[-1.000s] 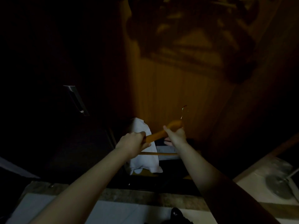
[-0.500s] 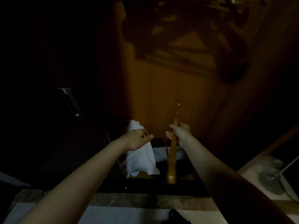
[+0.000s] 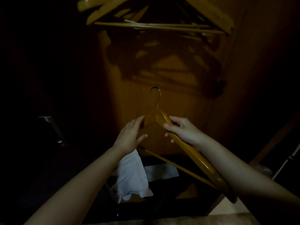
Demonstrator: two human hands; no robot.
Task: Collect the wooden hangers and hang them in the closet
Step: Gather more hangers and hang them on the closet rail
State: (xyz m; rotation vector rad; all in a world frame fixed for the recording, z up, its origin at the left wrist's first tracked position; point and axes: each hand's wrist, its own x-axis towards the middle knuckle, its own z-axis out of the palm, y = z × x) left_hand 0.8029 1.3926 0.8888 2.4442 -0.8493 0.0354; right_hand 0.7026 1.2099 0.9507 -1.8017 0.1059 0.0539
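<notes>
The right grip [image 3: 181, 130] is curled round the wooden hanger [image 3: 200, 161], on one arm just below the neck. The left grip [image 3: 129, 135] is spread, fingers straight, at the other arm; the dark hides whether it touches. The hanger's hook [image 3: 155, 95] points up. Its long axis slants from upper left down to lower right, in front of the closet back panel [image 3: 170, 75]. More hangers [image 3: 162, 25] hang above, and a white cloth [image 3: 131, 174] lies below.
</notes>
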